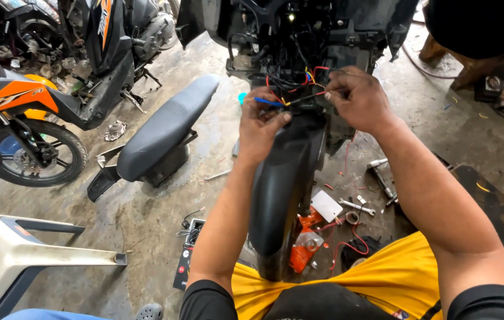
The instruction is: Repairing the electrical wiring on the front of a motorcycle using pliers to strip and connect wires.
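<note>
The left hand (262,124) pinches a blue tool (262,101) between thumb and fingertips, its cyan end sticking out just past the knuckles. The right hand (356,98) has its fingers closed narrowly on a bundle of wires (299,83) (red, yellow, blue and black) that runs from the fingertips up into the stripped scooter (299,35). Tool tip and wires meet between the two sets of fingers. Directly below both hands lies the black fender (281,189). Left of the left fingers a loose seat (163,130) rests on the concrete. Below the right wrist, wrenches (359,206) and wire scraps lie scattered.
</note>
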